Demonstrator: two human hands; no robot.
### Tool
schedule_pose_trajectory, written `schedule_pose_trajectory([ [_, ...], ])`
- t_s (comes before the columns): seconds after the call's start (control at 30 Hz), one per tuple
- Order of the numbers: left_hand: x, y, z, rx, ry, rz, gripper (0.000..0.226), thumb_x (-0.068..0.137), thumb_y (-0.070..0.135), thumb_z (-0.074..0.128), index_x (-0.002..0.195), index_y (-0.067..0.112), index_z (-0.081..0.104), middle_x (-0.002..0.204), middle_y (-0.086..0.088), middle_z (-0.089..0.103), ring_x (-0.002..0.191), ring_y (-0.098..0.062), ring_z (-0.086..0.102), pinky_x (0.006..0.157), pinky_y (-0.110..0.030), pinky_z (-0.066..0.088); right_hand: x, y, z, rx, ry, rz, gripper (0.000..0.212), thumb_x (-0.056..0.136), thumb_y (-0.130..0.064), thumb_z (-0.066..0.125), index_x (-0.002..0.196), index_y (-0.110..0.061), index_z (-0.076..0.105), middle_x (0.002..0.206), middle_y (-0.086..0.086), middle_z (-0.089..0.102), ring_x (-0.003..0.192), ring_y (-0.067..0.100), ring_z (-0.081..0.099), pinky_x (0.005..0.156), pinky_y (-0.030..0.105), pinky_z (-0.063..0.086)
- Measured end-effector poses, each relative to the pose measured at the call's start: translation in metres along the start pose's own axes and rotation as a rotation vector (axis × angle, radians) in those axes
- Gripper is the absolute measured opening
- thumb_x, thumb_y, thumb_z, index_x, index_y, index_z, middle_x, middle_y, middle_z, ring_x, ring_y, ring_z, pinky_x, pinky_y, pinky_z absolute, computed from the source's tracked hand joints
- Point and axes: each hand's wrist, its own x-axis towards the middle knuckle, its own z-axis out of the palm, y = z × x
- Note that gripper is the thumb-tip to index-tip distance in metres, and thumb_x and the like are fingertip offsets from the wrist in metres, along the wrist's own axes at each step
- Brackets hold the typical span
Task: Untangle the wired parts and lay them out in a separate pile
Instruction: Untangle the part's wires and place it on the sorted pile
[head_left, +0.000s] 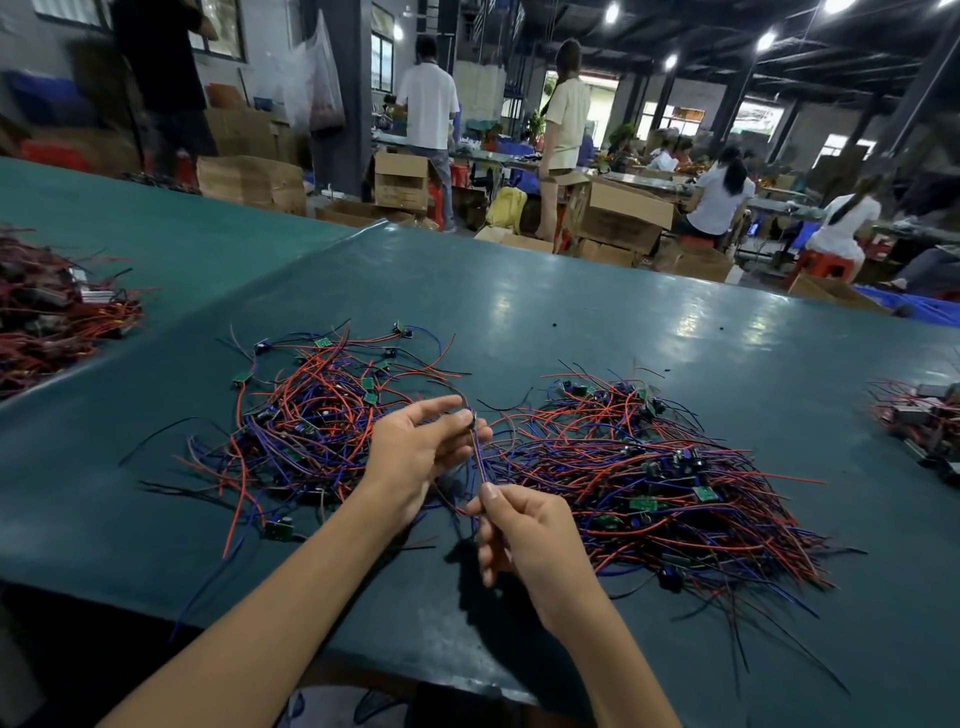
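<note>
WORKSHOP FLOOR: At a green-covered table (519, 312), we see two bare hands at the centre of the frame holding one wired part (477, 460) stretched between them. The left hand (415, 449) pinches the part's upper end between thumb and fingertips, its other fingers loosely curled. The right hand (527, 538), lower and nearer the bottom of the frame, pinches the same part further down, where its red and blue strands run together, between thumb and forefinger; the rest of its fingers are folded in. The held strands run nearly straight from one grip to the other, over the gap between two heaps. Left of centre lies a looser pile (306, 415) of red, blue and black wires, with small green circuit boards (322, 342) scattered round its upper edge. Right of centre lies a denser pile (654, 483), its wires fanning toward the lower right. We cannot tell which of the two is the sorted one. A heap of reddish wires (47, 312) sits at the left edge, a second heap (924, 421) at the right edge. Across the top of the frame, blurred, workers (719, 195) sit and stand among cardboard boxes (618, 213).
</note>
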Motion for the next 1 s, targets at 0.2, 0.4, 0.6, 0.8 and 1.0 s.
schedule_pose_trajectory([
  [0.2,0.015,0.005,0.006,-0.019,0.11,0.05,0.028,0.089,-0.001,0.071,0.114,0.006,0.058,0.09,-0.025,0.075,0.076,-0.029,0.077,0.055,-0.026,0.058,-0.008,0.0,-0.004,-0.05,0.006,-0.048,0.031,0.105,-0.015,0.053,0.083,0.002,0.067,0.057,0.006,0.053,0.044,0.017,0.052,0.039,0.028,0.048],
  [0.4,0.017,-0.012,0.005,-0.046,0.184,0.119,0.028,0.09,-0.001,0.071,0.112,0.006,0.056,0.089,-0.026,0.075,0.078,-0.029,0.077,0.057,-0.025,0.058,-0.012,0.009,0.001,-0.202,0.048,-0.075,0.03,0.105,-0.015,0.054,0.082,-0.002,0.067,0.057,0.005,0.055,0.045,0.018,0.056,0.037,0.026,0.046],
  [0.6,0.014,-0.016,-0.002,0.188,0.088,0.33,0.032,0.096,0.011,0.069,0.123,0.01,0.052,0.092,-0.011,0.079,0.091,-0.025,0.077,0.068,-0.027,0.061,-0.022,0.016,0.001,-0.383,0.033,-0.167,0.029,0.103,-0.02,0.058,0.079,-0.008,0.07,0.058,0.003,0.06,0.047,0.019,0.062,0.04,0.027,0.046],
  [0.8,0.01,-0.006,-0.004,-0.245,-0.04,0.114,0.028,0.104,0.006,0.049,0.132,0.011,0.052,0.111,-0.021,0.074,0.099,-0.029,0.075,0.07,-0.028,0.06,-0.025,0.017,-0.001,-0.29,0.075,-0.19,0.029,0.098,-0.024,0.066,0.076,-0.005,0.069,0.057,0.016,0.062,0.042,0.021,0.058,0.038,0.026,0.044],
  [1.0,0.006,0.006,-0.012,-0.67,-0.259,-0.168,0.03,0.095,0.01,0.056,0.119,-0.001,0.069,0.116,-0.009,0.073,0.096,-0.016,0.074,0.066,-0.025,0.057,-0.019,0.02,-0.01,-0.09,0.177,-0.131,0.04,0.1,-0.035,0.06,0.071,-0.007,0.063,0.043,0.01,0.048,0.032,0.023,0.043,0.037,0.026,0.034],
])
